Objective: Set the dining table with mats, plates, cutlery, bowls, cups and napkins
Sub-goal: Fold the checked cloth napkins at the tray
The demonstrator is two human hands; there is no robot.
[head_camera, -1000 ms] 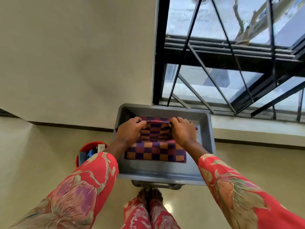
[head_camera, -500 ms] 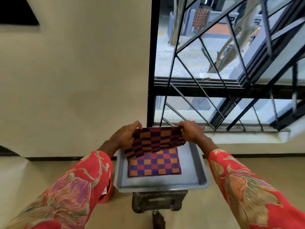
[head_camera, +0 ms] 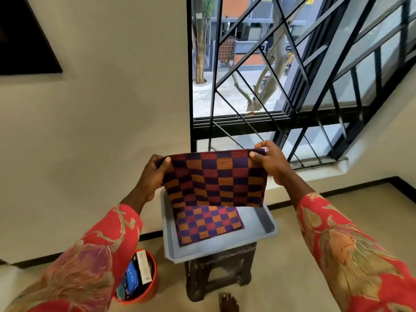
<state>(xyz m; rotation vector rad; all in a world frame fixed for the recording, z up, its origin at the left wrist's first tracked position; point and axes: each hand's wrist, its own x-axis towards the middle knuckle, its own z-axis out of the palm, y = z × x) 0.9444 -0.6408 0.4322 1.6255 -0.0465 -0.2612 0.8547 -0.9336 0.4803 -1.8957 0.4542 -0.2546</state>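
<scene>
A checkered mat [head_camera: 216,180] in purple, red and orange hangs upright in the air above a grey tray. My left hand [head_camera: 153,176] pinches its top left corner. My right hand [head_camera: 270,163] pinches its top right corner. A second checkered mat [head_camera: 208,224] of the same pattern lies flat in the grey tray [head_camera: 258,224], partly hidden behind the lifted one. Both my sleeves are red with a floral print.
The tray rests on a dark wooden stool [head_camera: 219,270]. A red bucket [head_camera: 139,280] with boxes and packets stands on the floor at the stool's left. A barred window [head_camera: 281,86] is straight ahead, a cream wall to the left. My bare foot [head_camera: 228,302] shows below the stool.
Both hands gripped the top mat in the tray, then raised it by its far corners until it hangs clear above the tray. The view has tilted upward.
</scene>
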